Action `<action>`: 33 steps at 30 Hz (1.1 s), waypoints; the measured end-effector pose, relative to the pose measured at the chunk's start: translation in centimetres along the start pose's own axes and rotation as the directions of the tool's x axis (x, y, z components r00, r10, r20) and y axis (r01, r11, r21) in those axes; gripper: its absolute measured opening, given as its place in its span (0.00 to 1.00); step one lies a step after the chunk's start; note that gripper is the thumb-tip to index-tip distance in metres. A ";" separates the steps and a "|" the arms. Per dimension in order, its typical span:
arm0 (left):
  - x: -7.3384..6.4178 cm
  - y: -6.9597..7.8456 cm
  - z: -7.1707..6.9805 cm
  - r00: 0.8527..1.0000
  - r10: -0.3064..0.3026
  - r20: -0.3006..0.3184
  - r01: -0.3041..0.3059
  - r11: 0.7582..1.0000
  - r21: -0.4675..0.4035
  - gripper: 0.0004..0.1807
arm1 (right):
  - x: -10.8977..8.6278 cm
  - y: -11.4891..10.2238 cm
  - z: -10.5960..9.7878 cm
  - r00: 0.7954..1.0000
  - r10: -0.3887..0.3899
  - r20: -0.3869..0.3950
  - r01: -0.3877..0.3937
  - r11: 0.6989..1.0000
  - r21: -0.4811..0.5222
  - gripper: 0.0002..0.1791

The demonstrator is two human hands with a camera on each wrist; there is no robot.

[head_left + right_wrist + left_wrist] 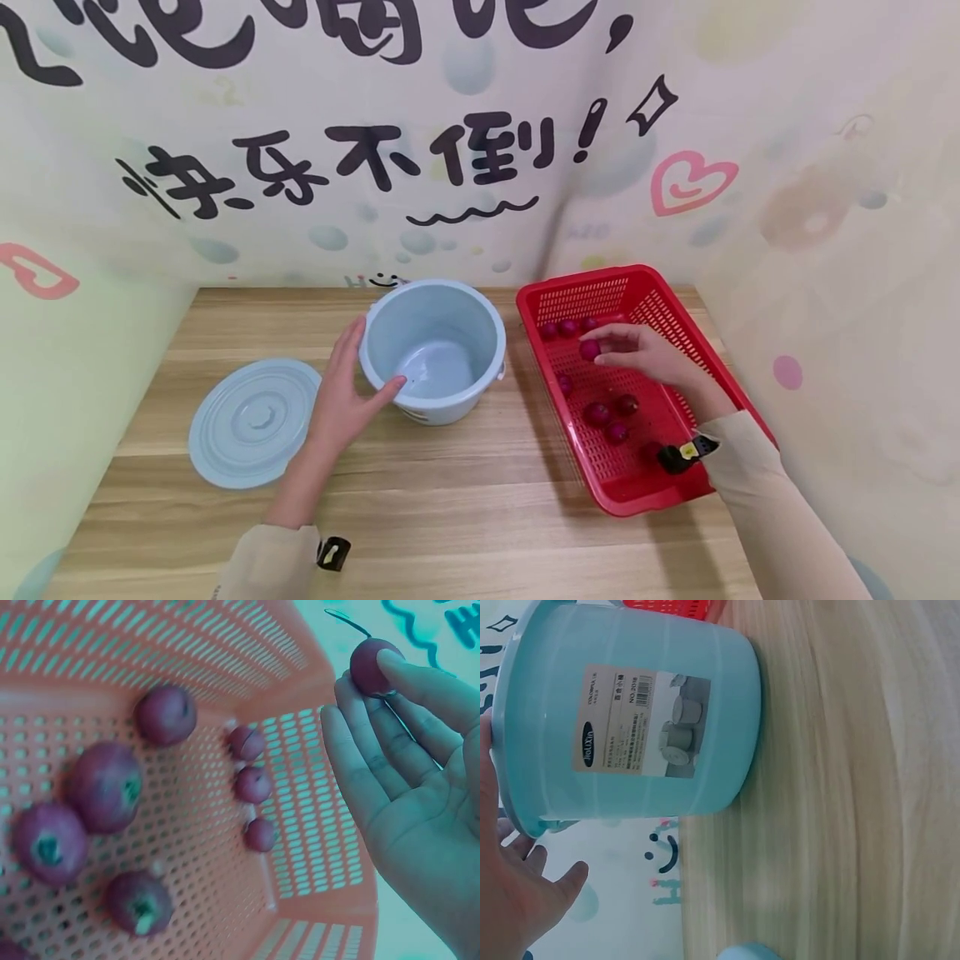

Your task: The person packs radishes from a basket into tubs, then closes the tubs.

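Observation:
In my right hand (637,354), thumb and fingers pinch a small dark red radish (373,667) with a thin root tail, held above the red basket (583,467). Several more radishes (597,414) lie on the basket floor, some showing cut green tops. My left hand (347,400) is at the near left side of a light blue bucket (435,407), its thumb over the rim and the other fingers spread along the outside. Inside the bucket, the bottom shows no radishes. A matching round lid (255,421) lies flat, left of this hand.
Bucket, lid and basket stand on a wood-grain table (450,517). Printed wall sheets (465,242) close off the back and both sides. On the bucket's near side is a paper label (641,721). The basket's right edge sits close to the right wall.

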State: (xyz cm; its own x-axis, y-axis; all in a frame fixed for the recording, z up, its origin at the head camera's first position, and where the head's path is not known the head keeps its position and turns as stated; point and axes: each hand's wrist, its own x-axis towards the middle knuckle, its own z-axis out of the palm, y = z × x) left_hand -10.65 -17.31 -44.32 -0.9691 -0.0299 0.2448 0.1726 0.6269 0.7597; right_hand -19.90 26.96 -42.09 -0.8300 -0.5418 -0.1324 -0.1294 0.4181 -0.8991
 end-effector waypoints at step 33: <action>-0.1 -0.1 1.2 0.999 0.040 -0.023 -0.041 0.998 -0.052 0.54 | 3.8 -7.1 4.0 0.987 -0.148 0.068 0.142 0.986 0.088 0.21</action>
State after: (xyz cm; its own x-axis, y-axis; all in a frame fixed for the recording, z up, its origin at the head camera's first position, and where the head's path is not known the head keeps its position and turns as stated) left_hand -10.74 -16.42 -45.15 -0.9571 -0.0230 0.2889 0.2212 0.5862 0.7794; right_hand -19.92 19.03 -37.89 -0.7628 -0.6461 -0.0259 -0.1975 0.2710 -0.9421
